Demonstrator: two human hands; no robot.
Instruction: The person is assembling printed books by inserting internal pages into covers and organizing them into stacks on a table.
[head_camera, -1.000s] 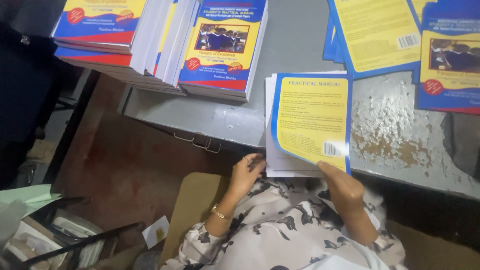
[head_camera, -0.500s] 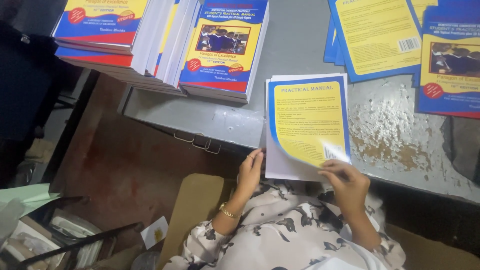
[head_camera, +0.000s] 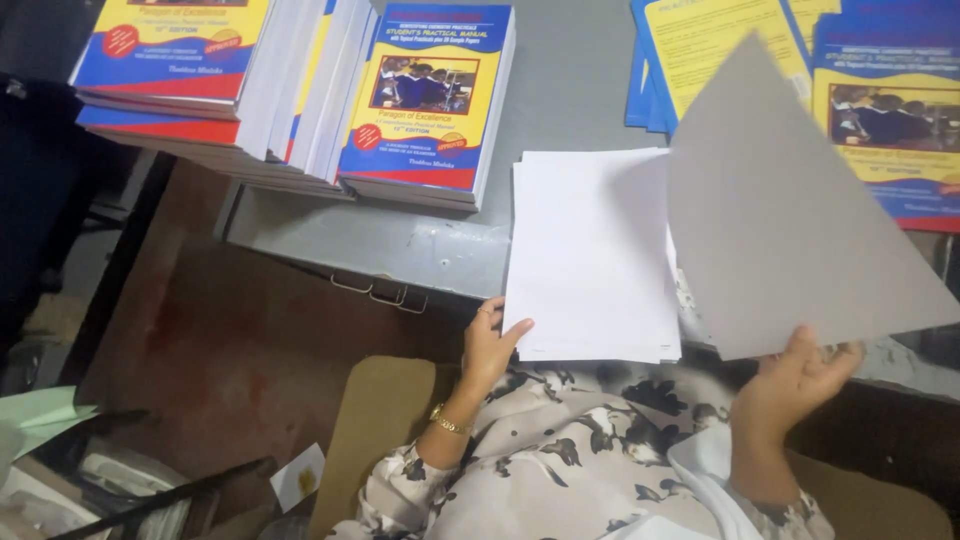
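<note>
Both hands work: your left hand (head_camera: 492, 345) steadies the white paper stack (head_camera: 590, 255) while your right hand (head_camera: 795, 385) pinches the lifted grey cover sheet (head_camera: 790, 210).

Likely a bindery workshop: stacked manuals (head_camera: 430, 100), loose pages (head_camera: 590, 260), metal worktable (head_camera: 400, 240).

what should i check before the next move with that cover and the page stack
1. Right hand grips the lifted cover at its lower edge: ok.
2. Left hand steadies the white page stack: ok.
3. Page stack squared: ok, edges roughly aligned.
4. Stack fully on the grey table: not ok, its near edge overhangs.
5. Cover's printed side intact: cannot tell, only the blank side shows.
</note>
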